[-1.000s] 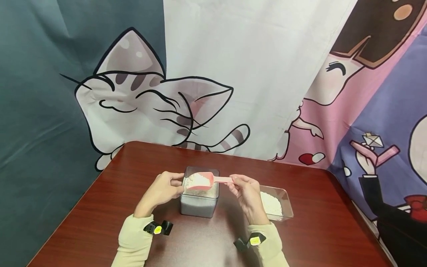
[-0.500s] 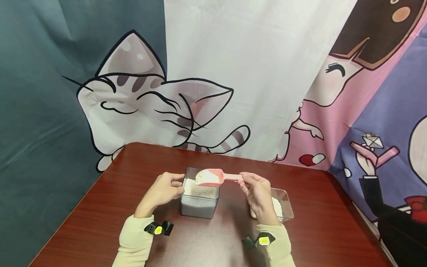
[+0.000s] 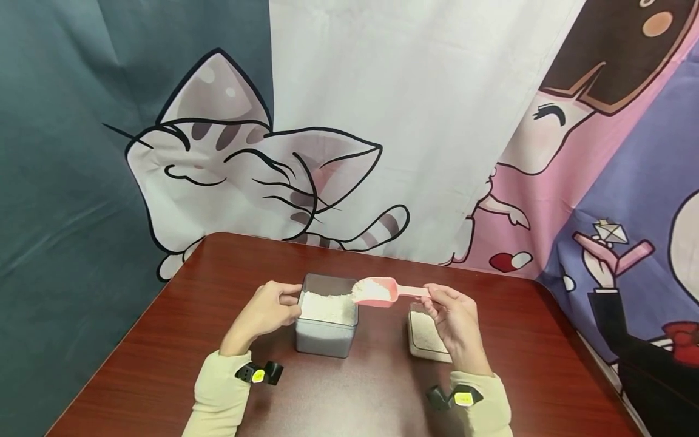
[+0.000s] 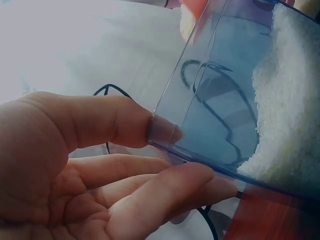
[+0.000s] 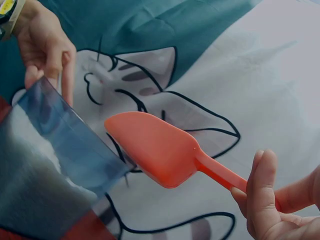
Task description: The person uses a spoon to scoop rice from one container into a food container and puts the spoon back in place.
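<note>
Our left hand (image 3: 269, 311) grips the left wall of the tub (image 3: 326, 340), thumb on the rim and fingers curled against the outside. The tub stands on the counter (image 3: 164, 340), filled with white grain (image 3: 327, 305). Right of it, the pink scoop (image 3: 375, 292) is held loaded above the gap between tub and tray (image 3: 425, 337). Our right hand (image 3: 457, 320) pinches the scoop handle above the tray.

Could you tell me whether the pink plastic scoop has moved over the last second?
Yes. The pink plastic scoop, full of white grains, has shifted right, from over the tall clear square container to past its right rim.
</note>
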### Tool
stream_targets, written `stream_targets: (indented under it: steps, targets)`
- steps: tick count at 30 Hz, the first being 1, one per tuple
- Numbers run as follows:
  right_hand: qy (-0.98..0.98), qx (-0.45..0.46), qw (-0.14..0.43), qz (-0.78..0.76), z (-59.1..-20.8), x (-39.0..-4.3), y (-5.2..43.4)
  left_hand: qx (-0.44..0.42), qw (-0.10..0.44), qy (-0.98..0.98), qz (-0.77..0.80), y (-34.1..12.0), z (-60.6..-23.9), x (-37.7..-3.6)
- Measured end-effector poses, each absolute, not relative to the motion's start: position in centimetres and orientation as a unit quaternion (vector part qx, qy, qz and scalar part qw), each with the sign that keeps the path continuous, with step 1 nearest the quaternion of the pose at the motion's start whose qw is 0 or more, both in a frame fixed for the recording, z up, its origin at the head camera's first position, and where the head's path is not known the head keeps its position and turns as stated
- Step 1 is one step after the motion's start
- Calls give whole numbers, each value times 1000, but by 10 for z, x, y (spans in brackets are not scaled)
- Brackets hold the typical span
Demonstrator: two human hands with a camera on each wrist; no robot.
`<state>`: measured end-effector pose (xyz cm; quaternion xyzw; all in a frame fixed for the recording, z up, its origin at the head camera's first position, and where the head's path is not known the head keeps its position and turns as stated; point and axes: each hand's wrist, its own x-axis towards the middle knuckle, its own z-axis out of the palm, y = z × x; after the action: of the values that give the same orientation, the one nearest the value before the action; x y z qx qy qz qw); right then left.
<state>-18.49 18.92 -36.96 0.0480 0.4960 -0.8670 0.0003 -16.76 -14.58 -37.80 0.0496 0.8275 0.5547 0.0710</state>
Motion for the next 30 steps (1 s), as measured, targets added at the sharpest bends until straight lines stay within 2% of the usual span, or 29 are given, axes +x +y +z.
stream_targets:
  steps: [14,30]
  targets:
    - [478,46,-23,-877,-365,-172,249,42,72,827,556,-146,-379,-169]
    - [470,63,-51,-879,-388,-152,314,42,75,828,554,-147,-378,-168]
